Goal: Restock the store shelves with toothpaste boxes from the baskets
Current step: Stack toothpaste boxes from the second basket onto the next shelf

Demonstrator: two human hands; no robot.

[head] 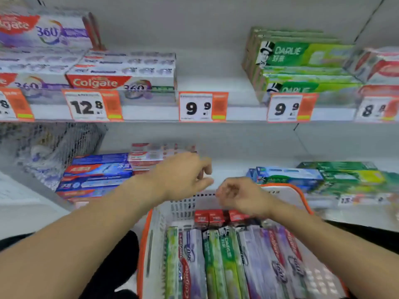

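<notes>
In the foreground, a white basket [151, 240] with an orange rim holds toothpaste boxes [226, 262] lying lengthwise, green and purple ones, with small red boxes [210, 216] at its far end. Above the far rim, the left hand [183, 175] and the right hand [241, 196] hover close together, fingers loosely curled, grasping nothing. Beyond them, the lower shelf [228, 167] carries blue boxes [97, 175] on the left and green ones [345, 175] on the right. Higher up, the upper shelf [149, 112] bears price tags [203, 106], with a bare stretch between the stacks.
</notes>
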